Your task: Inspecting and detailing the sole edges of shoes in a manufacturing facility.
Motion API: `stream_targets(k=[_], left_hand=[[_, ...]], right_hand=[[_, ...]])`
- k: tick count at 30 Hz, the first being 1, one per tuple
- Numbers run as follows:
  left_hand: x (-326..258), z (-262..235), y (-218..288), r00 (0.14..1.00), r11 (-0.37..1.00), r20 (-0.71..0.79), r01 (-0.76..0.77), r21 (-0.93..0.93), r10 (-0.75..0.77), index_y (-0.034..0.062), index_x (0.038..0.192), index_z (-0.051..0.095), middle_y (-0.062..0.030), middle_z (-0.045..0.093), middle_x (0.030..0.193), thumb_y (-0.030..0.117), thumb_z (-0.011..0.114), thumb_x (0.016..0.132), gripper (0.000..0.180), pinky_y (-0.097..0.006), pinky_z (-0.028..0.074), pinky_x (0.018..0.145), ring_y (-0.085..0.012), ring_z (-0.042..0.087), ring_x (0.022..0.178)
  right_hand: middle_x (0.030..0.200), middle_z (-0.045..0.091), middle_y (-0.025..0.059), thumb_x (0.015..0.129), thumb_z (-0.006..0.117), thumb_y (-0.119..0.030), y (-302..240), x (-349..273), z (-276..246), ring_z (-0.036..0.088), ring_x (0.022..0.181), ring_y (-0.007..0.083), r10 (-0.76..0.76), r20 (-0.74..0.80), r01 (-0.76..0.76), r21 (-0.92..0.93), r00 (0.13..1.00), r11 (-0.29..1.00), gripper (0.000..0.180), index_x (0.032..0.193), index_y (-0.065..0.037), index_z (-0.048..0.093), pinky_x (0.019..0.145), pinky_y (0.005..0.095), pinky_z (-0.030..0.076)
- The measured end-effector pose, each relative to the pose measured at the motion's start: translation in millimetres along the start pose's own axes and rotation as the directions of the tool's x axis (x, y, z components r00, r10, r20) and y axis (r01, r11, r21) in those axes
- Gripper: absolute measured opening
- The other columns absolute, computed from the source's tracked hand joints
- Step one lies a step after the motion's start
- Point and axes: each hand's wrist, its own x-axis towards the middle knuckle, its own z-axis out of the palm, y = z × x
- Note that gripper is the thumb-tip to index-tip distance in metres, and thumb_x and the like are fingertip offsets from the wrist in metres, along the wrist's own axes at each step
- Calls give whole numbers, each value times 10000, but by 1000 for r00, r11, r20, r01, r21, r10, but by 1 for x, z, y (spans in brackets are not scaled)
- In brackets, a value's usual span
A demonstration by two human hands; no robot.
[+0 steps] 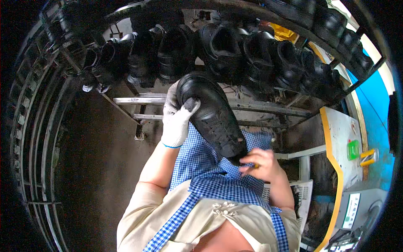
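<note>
Gripped at its toe by the white-gloved left hand [176, 117], a black work shoe [214, 115] is held sole-up over a blue checked apron [210, 168], below a rack [218, 105] holding a row of black shoes [235, 54]. At the shoe's heel, the bare right hand [260, 164] is clenched around a small yellowish tool [255, 165], mostly hidden.

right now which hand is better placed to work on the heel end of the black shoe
Right. The bare right hand already sits at the heel end of the black shoe, fingers pinched on something small I cannot make out. The gloved left hand is busy gripping the toe end, steadying the shoe sole-up.
</note>
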Motion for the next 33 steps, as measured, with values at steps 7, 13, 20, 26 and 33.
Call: stream_targets(k=[7, 13, 20, 26, 33], left_hand=[[-11, -3, 10, 914, 943, 369, 41, 331, -169, -38, 1239, 494, -114, 597, 1126, 168, 787, 642, 695, -313, 436, 935, -185, 566, 1036], [-20, -1, 6, 843, 921, 426, 188, 340, -329, -44, 1231, 495, -119, 608, 1116, 221, 798, 638, 716, -315, 437, 934, -180, 576, 1023], [-20, -1, 5, 825, 927, 482, 125, 354, -296, -45, 1224, 500, -133, 604, 1126, 224, 775, 665, 679, -321, 439, 933, -188, 574, 1032], [-20, -1, 2, 863, 940, 419, 163, 299, -283, -38, 1206, 520, -130, 612, 1115, 177, 741, 695, 597, -332, 434, 941, -200, 571, 1047], [-25, -2, 1, 870, 938, 407, 153, 312, -277, -36, 1197, 526, -124, 616, 1107, 177, 747, 691, 592, -334, 434, 942, -198, 575, 1037]], right_hand=[[748, 607, 69, 718, 693, 40, -3, 54, -24, 603, 650, 157, 8, -223, 19, 119, 975, 993, 229, 936, -24, 660, 571, 264, 486], [824, 605, 78, 723, 703, 53, -8, 91, -35, 594, 644, 141, -122, -229, 141, 70, 966, 988, 279, 991, -15, 666, 563, 237, 480], [867, 601, 89, 745, 705, -10, -23, 99, -52, 601, 754, 180, 0, -132, -2, -17, 991, 1000, 308, 1049, -31, 658, 660, 266, 490], [850, 594, 81, 780, 665, -4, -26, 82, -57, 583, 711, 165, 66, -76, -70, -59, 995, 996, 307, 1080, -69, 668, 605, 259, 470], [752, 547, 68, 752, 672, -16, -45, 85, -56, 541, 569, 188, 25, -47, -40, -349, 999, 936, 310, 1040, -127, 697, 510, 302, 441]])
